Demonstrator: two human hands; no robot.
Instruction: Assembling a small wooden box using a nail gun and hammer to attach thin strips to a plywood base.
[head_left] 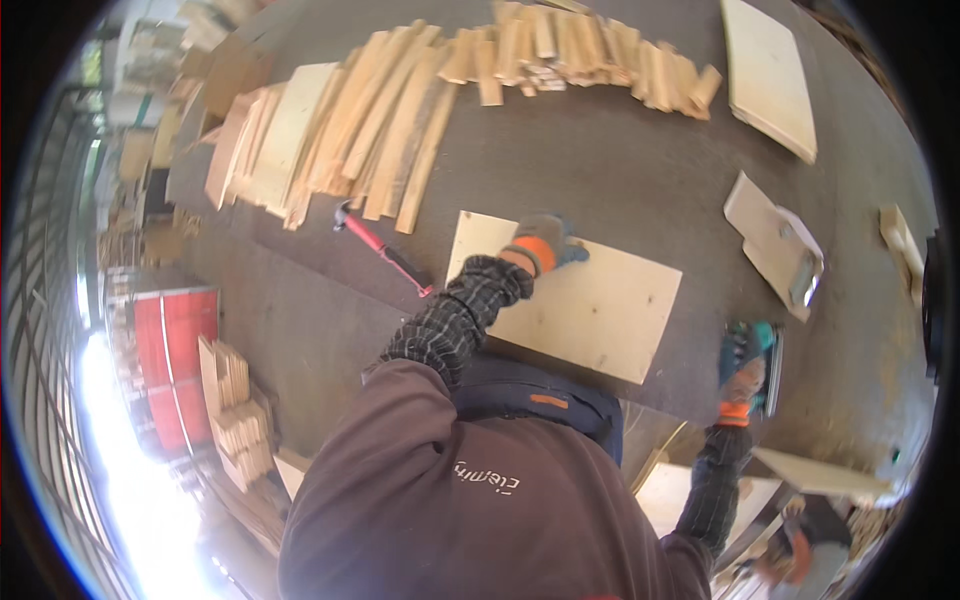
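Counter (620, 180), dark, broad, carrying the work. Item: one pale rectangular plywood panel (600, 310), lying flat toward the counter's near edge, just in front of the person's body. Left hand (542, 243), gloved, orange-cuffed: laid over the panel's far edge; whether its grip hooks beneath that edge or merely presses down cannot be told. Right hand (740, 365), gloved likewise: grip clamped on a teal-and-grey hand tool (774, 370), probably a stapler or nailer, beside the near edge and apart from the panel. Claw hammer (375, 247), red-handled: left of the panel, its handle end near the left sleeve. Long wooden slats (370, 110): side by side toward the far left corner. Short wooden blocks (565, 50): rowed along the far edge. Second pale panel (770, 80): toward the far right corner. Angular wooden piece (770, 235): between that panel and the right hand. Risks, as judged: light pressure at one place could let the panel pivot; the left hand would lie exposed if the tool were worked close to it; a leftward sweep of the forearm could knock the hammer.
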